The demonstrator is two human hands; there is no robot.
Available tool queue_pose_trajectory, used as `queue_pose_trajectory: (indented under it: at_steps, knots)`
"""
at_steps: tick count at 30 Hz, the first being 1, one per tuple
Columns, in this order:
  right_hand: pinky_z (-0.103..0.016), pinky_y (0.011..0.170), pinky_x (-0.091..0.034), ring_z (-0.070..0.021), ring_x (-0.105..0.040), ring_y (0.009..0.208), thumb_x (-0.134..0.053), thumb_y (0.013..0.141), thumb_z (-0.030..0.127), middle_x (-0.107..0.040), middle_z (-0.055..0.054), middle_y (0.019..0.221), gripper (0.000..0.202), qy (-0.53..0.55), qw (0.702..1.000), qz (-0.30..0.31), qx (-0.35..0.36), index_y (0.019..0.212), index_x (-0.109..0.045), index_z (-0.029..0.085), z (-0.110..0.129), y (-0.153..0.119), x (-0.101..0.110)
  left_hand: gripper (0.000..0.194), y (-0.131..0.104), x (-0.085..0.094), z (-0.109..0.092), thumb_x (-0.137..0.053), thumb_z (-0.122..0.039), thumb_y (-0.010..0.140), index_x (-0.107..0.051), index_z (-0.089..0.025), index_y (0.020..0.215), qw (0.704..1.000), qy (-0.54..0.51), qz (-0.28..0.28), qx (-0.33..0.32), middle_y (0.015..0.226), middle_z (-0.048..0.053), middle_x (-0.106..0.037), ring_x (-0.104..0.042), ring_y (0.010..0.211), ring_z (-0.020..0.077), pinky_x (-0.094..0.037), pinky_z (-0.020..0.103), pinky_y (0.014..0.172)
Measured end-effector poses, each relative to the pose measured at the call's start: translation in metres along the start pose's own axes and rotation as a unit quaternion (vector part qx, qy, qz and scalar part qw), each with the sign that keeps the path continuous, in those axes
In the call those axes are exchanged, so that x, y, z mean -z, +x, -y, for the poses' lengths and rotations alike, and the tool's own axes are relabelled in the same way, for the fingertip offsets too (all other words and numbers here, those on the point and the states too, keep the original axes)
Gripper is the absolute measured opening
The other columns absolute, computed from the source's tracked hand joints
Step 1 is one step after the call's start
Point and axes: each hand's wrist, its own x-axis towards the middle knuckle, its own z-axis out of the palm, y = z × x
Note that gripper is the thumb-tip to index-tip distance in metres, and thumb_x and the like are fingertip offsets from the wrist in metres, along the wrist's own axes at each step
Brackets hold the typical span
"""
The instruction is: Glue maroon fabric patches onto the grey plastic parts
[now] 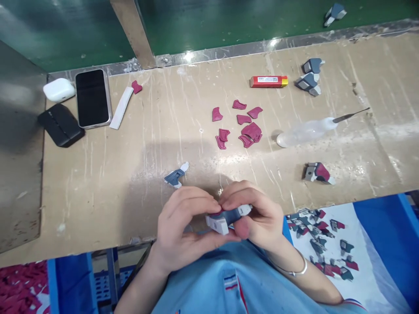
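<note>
My left hand (183,222) and my right hand (262,218) meet near the table's front edge. Between them they hold a dark grey and white plastic part (234,215). My left fingertips press at a sliver of maroon on its upper side; much of that maroon piece is hidden under them. The right thumb and fingers grip the part's other end. Just beyond my left hand lies a similar grey and white part (176,176). Several loose maroon pieces (251,131) are scattered on the table ahead. Off to the right sits a part with a maroon inlay (318,172).
A clear squeeze bottle with a needle tip (304,132) lies right of the maroon pieces. Behind it are a red lighter (267,81) and grey parts (307,82). A phone (93,98) lies at left. Below the table, blue bins (379,218) hold parts and maroon pieces.
</note>
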Motion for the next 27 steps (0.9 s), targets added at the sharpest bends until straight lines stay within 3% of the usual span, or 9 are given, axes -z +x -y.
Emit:
queue_pose_trajectory:
  at_steps: [5, 11, 16, 22, 27]
  knots:
    - [-0.027, 0.067, -0.063, -0.0160, -0.073, 0.074, -0.073, 0.098, 0.048, -0.076, -0.002, 0.082, 0.024, -0.012, 1.000, -0.001, 0.021, 0.098, -0.073, 0.024, 0.003, 0.003, -0.002, 0.025, 0.000, 0.000, -0.002, -0.089, -0.028, 0.088, -0.068, -0.020, 0.099, 0.998, -0.047, 0.006, 0.028, 0.089, 0.002, -0.076, -0.072, 0.080, 0.0161, -0.059, 0.028, 0.076]
    - [-0.028, 0.068, -0.063, -0.0176, -0.074, 0.080, -0.074, 0.098, 0.046, -0.076, -0.003, 0.087, 0.021, -0.011, 1.000, -0.012, 0.012, 0.105, -0.074, 0.026, 0.000, -0.002, -0.002, 0.016, -0.001, -0.002, 0.001, -0.081, -0.017, 0.091, -0.070, -0.020, 0.102, 1.000, -0.014, -0.010, -0.004, 0.092, 0.003, -0.080, -0.075, 0.082, 0.0192, -0.060, 0.035, 0.082]
    - [-0.031, 0.064, -0.063, -0.0200, -0.075, 0.080, -0.080, 0.093, 0.046, -0.076, -0.004, 0.090, 0.027, -0.031, 0.999, -0.023, 0.015, 0.112, -0.073, 0.028, -0.001, -0.004, 0.001, 0.006, 0.000, -0.003, 0.004, -0.073, -0.021, 0.098, -0.071, -0.021, 0.104, 1.000, -0.002, -0.010, -0.023, 0.092, 0.003, -0.081, -0.077, 0.081, 0.0204, -0.061, 0.038, 0.085]
    - [-0.029, 0.064, -0.064, -0.0193, -0.077, 0.077, -0.080, 0.093, 0.044, -0.079, -0.005, 0.087, 0.025, -0.055, 0.997, -0.010, 0.056, 0.107, -0.076, 0.025, -0.001, 0.003, 0.006, 0.020, -0.001, -0.002, 0.008, -0.085, -0.031, 0.093, -0.073, -0.022, 0.107, 0.995, -0.087, 0.010, 0.048, 0.095, 0.003, -0.082, -0.076, 0.087, 0.0188, -0.062, 0.033, 0.085]
    - [-0.031, 0.065, -0.066, -0.0206, -0.078, 0.075, -0.079, 0.095, 0.042, -0.079, -0.004, 0.083, 0.029, -0.052, 0.994, -0.005, 0.093, 0.118, -0.077, 0.025, -0.004, 0.003, 0.006, 0.043, -0.004, -0.004, 0.011, -0.094, -0.026, 0.083, -0.066, -0.024, 0.117, 0.987, -0.144, -0.042, 0.059, 0.092, 0.001, -0.075, -0.074, 0.090, 0.0186, -0.063, 0.032, 0.088]
